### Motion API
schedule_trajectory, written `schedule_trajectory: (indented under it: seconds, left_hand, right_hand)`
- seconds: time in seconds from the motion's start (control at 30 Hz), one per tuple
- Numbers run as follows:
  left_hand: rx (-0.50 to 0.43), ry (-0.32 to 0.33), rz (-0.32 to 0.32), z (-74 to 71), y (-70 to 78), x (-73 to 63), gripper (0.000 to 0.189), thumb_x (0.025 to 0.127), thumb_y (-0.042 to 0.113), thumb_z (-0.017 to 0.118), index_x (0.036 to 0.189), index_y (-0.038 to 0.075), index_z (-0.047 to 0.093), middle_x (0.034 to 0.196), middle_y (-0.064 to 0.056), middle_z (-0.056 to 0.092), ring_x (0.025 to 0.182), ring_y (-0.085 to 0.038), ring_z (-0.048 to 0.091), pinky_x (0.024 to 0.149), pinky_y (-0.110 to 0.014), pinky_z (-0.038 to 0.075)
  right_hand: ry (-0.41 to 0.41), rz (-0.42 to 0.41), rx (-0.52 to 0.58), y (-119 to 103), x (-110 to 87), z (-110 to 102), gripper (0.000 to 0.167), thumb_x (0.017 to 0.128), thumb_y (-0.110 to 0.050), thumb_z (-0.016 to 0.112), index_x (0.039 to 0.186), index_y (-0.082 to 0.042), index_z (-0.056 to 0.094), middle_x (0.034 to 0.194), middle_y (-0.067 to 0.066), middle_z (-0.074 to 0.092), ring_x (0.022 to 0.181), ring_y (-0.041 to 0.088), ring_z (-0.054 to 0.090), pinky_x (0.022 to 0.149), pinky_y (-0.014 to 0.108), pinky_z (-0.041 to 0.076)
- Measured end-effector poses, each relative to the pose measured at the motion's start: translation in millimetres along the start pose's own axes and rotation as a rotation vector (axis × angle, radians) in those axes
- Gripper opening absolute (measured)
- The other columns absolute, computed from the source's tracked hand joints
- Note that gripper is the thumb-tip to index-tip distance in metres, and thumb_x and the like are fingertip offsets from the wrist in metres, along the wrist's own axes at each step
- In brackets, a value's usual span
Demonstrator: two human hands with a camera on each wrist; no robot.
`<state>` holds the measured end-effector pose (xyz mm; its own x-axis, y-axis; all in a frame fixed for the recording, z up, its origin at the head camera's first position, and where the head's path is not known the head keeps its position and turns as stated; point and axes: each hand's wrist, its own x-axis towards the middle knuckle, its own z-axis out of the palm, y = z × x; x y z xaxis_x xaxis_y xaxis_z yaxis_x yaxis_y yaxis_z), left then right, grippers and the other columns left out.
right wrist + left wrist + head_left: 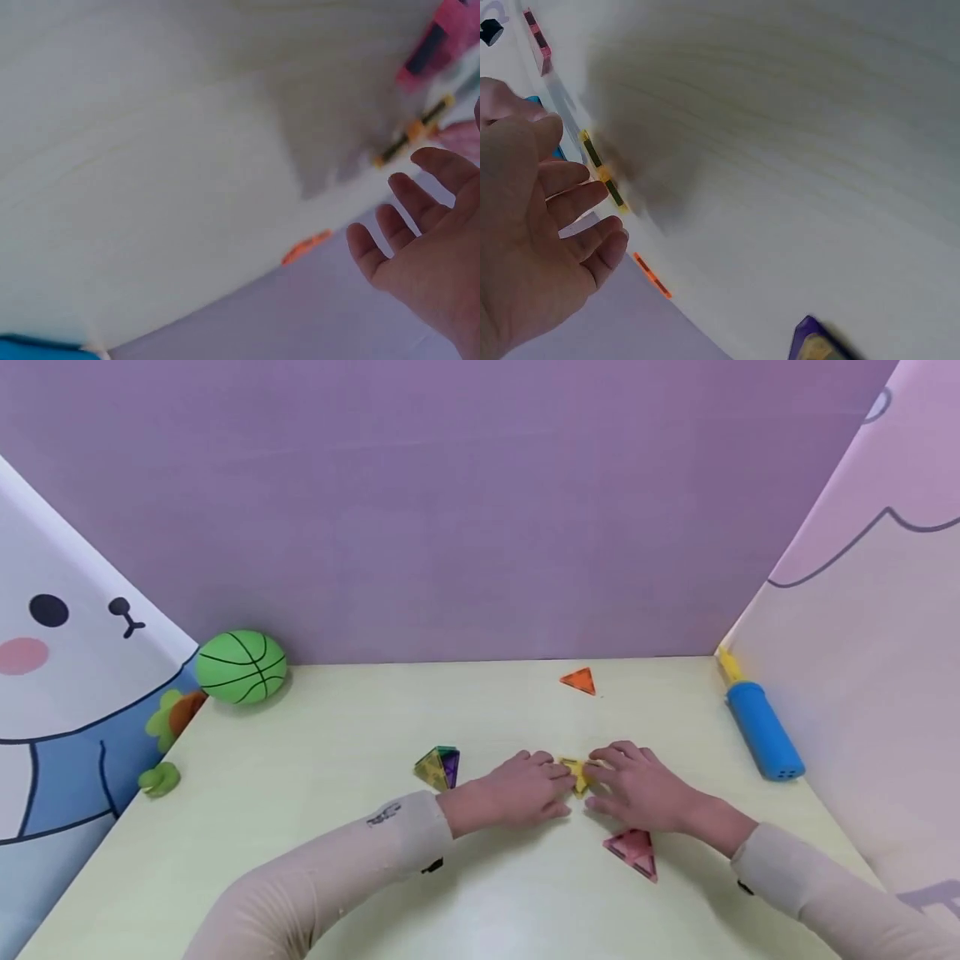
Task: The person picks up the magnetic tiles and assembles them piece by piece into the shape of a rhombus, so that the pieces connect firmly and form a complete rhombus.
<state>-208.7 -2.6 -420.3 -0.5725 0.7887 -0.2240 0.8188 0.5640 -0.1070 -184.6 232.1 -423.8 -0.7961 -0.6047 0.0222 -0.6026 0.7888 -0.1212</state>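
Note:
Both hands are at a small yellow magnetic tile (577,778) on the table. My left hand (519,789) lies at its left side, the fingertips right by its edge. At its right side is my right hand (641,789), fingers spread and loosely bent. Seen edge-on in the left wrist view, the yellow tile has dark strips along it, and the left fingers overlap one side. A pink triangular tile piece (634,852) lies just below the right hand. Left of the left wrist stands a small pyramid of yellow, green and purple tiles (439,767).
An orange triangular tile (580,681) lies near the table's back edge. A green ball (242,667) sits at the back left, with a small green object (159,779) on the left edge. Along the right edge lies a blue pump (765,731) with a yellow tip.

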Motion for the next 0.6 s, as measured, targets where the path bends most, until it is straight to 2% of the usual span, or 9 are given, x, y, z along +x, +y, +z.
schedule_trajectory:
  seconds: [0.13,0.27,0.43,0.53,0.6]
  left_hand:
    - [0.026,0.009,0.0,-1.1,1.3,2.4,0.061,0.104,0.056,0.038,0.155,0.023,0.038,0.156,0.005,0.045,0.144,-0.02,0.04,0.115,-0.04,0.037]
    - [0.044,0.007,0.002,-1.8,4.8,4.3,0.063,0.103,0.059,0.037,0.156,0.023,0.037,0.155,0.0,0.045,0.143,-0.022,0.04,0.114,-0.039,0.037]
    - [0.079,-0.001,-0.004,-0.4,9.5,5.8,0.066,0.103,0.061,0.035,0.156,0.022,0.037,0.158,-0.005,0.041,0.144,-0.023,0.038,0.114,-0.039,0.036]
    - [0.088,0.007,-0.004,0.6,12.1,6.7,0.066,0.102,0.062,0.036,0.156,0.023,0.038,0.156,-0.005,0.043,0.143,-0.023,0.039,0.114,-0.039,0.037]
    - [0.083,0.012,0.003,1.6,14.1,7.3,0.066,0.102,0.062,0.037,0.155,0.023,0.039,0.154,-0.005,0.044,0.141,-0.023,0.04,0.113,-0.038,0.038]
  right_hand:
    - [-0.016,0.039,0.062,3,-13.8,-19,0.043,0.094,-0.039,0.068,0.127,-0.011,0.07,0.124,0.005,0.065,0.117,0.026,0.055,0.093,0.049,0.049]
    - [-0.071,0.034,0.089,5,-35.2,-26,0.036,0.092,-0.039,0.071,0.119,-0.015,0.074,0.113,-0.001,0.066,0.103,0.017,0.057,0.083,0.038,0.053]
    - [-0.146,0.044,0.062,0,-54.1,-19,0.052,0.085,-0.062,0.069,0.119,-0.022,0.073,0.114,-0.006,0.063,0.102,0.013,0.052,0.082,0.037,0.05]
    - [-0.14,0.069,0.042,-3,-60.4,-14,0.061,0.081,-0.069,0.068,0.12,-0.022,0.072,0.114,-0.008,0.061,0.103,0.012,0.05,0.083,0.038,0.049]
    - [-0.128,0.074,0.046,-4,-63.7,-11,0.057,0.081,-0.068,0.069,0.117,-0.023,0.072,0.113,-0.009,0.061,0.103,0.011,0.05,0.082,0.037,0.048]
